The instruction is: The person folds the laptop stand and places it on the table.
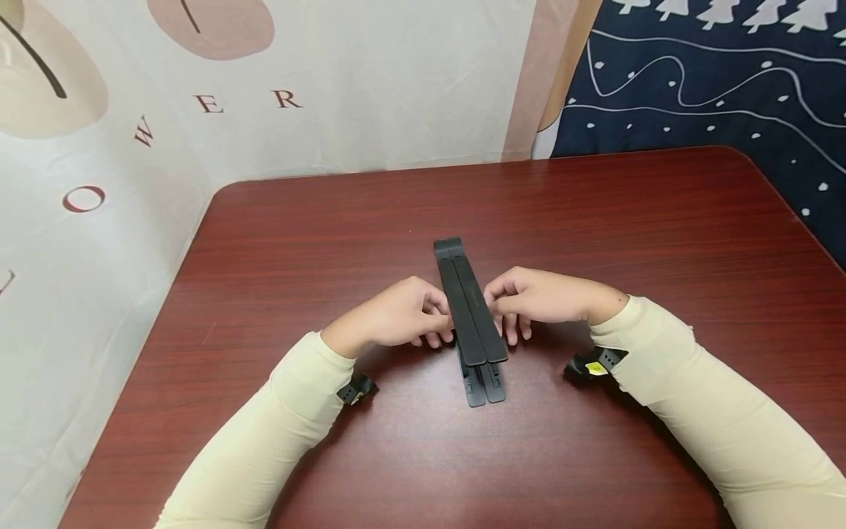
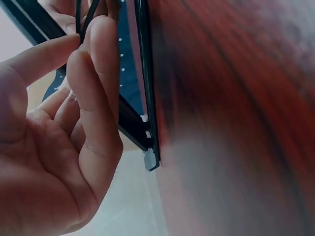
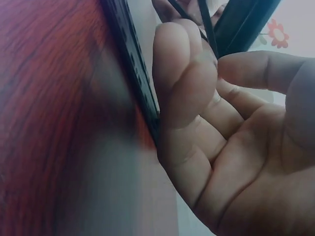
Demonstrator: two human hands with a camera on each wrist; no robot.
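A black folding laptop stand [image 1: 466, 312] lies narrow and lengthwise at the middle of the table, its two long upper arms side by side above the lower rails [image 1: 485, 389]. From the left, my left hand [image 1: 403, 314] pinches a thin black strut at the stand's side between thumb and fingertips. Opposite it, my right hand [image 1: 551, 295] pinches the stand's other side in the same way. The left wrist view shows a base rail [image 2: 146, 83] along the tabletop, below the curled fingers. Crossing thin struts [image 3: 208, 29] appear beyond the fingertips in the right wrist view.
The dark red wooden table [image 1: 317, 235] has rounded back corners. Behind it hang a pale printed cloth [image 1: 396, 88] and a navy cloth [image 1: 694, 88] with white trees. Black wrist cameras [image 1: 584, 365] sit under both cream sleeves [image 1: 687, 382], close over the tabletop.
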